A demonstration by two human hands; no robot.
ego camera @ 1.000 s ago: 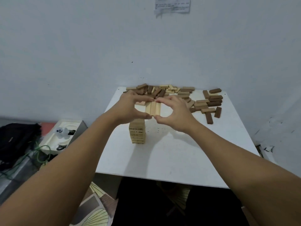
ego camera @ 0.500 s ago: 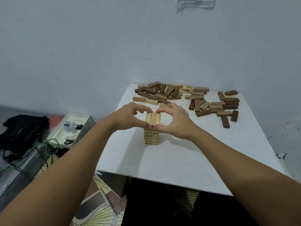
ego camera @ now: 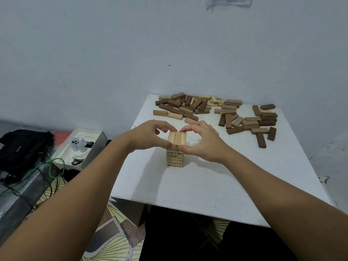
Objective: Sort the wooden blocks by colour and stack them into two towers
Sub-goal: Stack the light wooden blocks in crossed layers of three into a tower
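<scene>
White table (ego camera: pixel 216 185) against a pale wall (ego camera: pixel 94 53), seen from the head camera. Light tower (ego camera: pixel 175 154) stands mid-table, slightly left of centre, several layers tall. Top layer (ego camera: pixel 177 138) is three light blocks side by side.

Left hand (ego camera: pixel 148 136) comes in from the left: thumb on the near end of the top layer, index finger curled over to the far end, pinching it. Right hand (ego camera: pixel 204 142) mirrors it from the right: fingertips on the far end, thumb on the near end at the tower's right corner. Both forearms reach in low from the bottom corners.

Loose blocks (ego camera: pixel 199 107), light and dark mixed, lie scattered along the far edge. A second loose cluster (ego camera: pixel 252 123), mostly dark, sits far right. Both well apart from the tower.

Left of the table on the floor: open cream box (ego camera: pixel 82 147) with small white items inside, green cable (ego camera: pixel 54 166), black bag (ego camera: pixel 24 146). Patterned mat (ego camera: pixel 113 240) under the table. Paper notice (ego camera: pixel 228 1) high on the wall.
</scene>
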